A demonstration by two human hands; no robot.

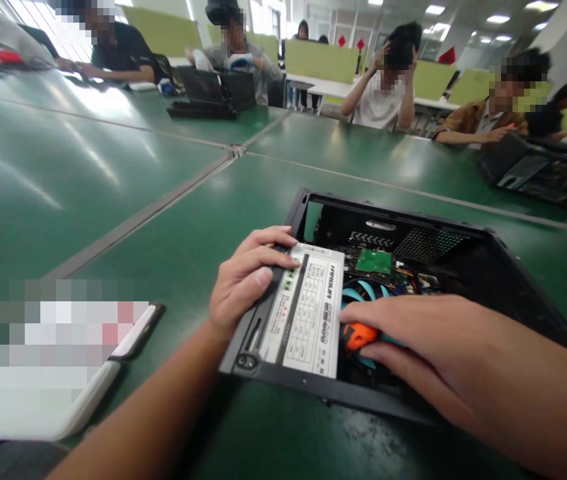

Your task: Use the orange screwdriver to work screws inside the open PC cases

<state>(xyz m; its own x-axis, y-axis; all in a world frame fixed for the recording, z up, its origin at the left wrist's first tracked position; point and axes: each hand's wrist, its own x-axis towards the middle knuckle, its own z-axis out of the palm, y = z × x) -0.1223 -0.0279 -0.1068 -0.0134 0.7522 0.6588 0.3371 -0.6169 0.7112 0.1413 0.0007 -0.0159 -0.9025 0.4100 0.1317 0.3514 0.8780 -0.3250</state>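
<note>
Right hand (433, 353): your thumb and fingers closed around an orange-and-black tool (360, 335), tip hidden; a slip could nick the blue fan (368, 289) just beside it. Left hand (246, 277): your fingers loosely spread, resting over the silver power supply (318, 300) and the left side of the open black case (308, 385), nothing pinched. Power supply: left end of the case; may shift if your steadying hand lifts. Case: on the green table (173, 247); uneven pressure could slide it.
</note>
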